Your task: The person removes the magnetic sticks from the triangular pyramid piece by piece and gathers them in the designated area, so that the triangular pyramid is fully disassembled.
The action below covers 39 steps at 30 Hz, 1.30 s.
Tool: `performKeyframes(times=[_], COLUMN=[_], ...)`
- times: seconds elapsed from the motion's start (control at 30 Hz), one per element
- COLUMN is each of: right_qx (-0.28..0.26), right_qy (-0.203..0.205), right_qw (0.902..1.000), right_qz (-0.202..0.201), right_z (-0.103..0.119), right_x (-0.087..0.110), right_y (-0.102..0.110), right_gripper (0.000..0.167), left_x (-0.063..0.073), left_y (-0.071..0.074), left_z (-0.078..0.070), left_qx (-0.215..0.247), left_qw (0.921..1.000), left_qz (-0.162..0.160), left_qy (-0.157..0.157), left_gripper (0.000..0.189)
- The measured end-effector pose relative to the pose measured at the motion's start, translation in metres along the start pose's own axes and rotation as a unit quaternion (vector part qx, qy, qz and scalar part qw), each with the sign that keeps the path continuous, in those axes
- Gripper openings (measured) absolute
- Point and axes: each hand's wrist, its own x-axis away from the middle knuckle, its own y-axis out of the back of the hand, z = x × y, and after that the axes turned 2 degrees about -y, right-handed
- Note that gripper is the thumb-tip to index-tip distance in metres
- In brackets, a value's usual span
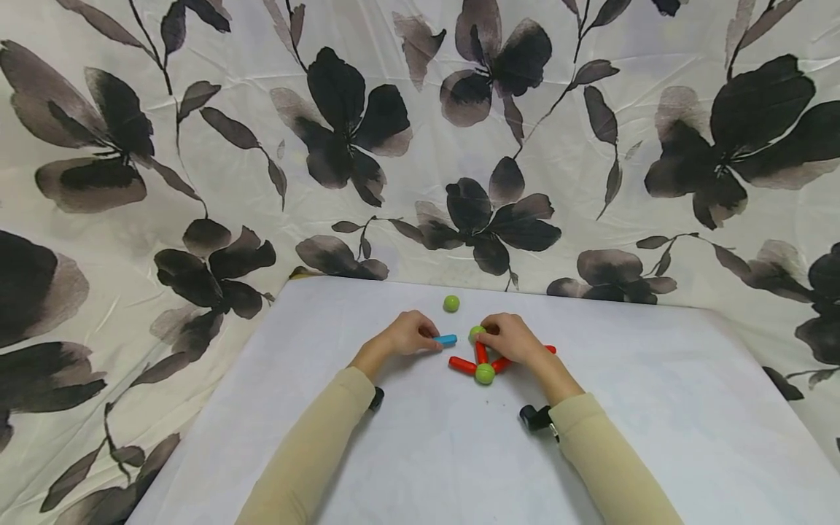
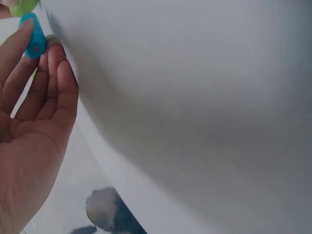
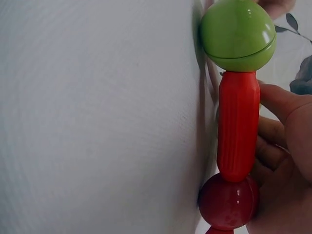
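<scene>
My left hand (image 1: pixel 412 333) pinches a short blue rod (image 1: pixel 448 340) between thumb and fingers, its free end pointing toward the green ball at the right hand. With its fingertips my right hand (image 1: pixel 514 337) grips that green ball (image 1: pixel 476 333), which tops a red rod (image 1: pixel 482 354). This rod leads down to a nearer green ball (image 1: pixel 485 374), from which another red rod (image 1: pixel 462 364) reaches left and a third slants right beneath the right hand. The right wrist view shows a dark red ball (image 3: pixel 229 201) joined to a red rod (image 3: pixel 238 126).
A loose green ball (image 1: pixel 451 303) lies toward the back of the white table (image 1: pixel 420 452). Behind the table hangs a cloth (image 1: pixel 407 146) printed with dark flowers. Each wrist carries a small black camera (image 1: pixel 534 418).
</scene>
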Motion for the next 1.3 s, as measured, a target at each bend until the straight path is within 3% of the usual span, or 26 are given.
performKeyframes(times=[0.33,0.6,0.83,1.07,1.3], right_qx=[-0.003,-0.004,-0.002,-0.006,-0.009], right_qy=[-0.007,-0.010,-0.010,-0.008,-0.014], right_qw=[1.0000,0.9999,0.9999,0.9999,0.9999], right_qz=[0.003,0.003,0.004,0.006,0.003], right_z=[0.001,0.003,0.001,-0.001,0.002], right_x=[0.003,0.005,0.005,0.004,0.003], right_y=[0.004,0.001,-0.002,-0.005,-0.001], right_gripper=[0.032,0.033,0.034,0.033,0.033], left_x=[0.028,0.044,0.056,0.061,0.056], left_y=[0.027,0.054,0.076,0.086,0.090], left_z=[0.031,0.068,0.089,0.106,0.109], left_qx=[-0.005,-0.022,-0.028,-0.040,-0.040], left_qw=[0.9986,0.9957,0.9929,0.9898,0.9889], left_qz=[-0.045,-0.076,-0.096,-0.104,-0.105], left_qy=[0.028,0.047,0.066,0.088,0.097], left_gripper=[0.024,0.025,0.026,0.027,0.027])
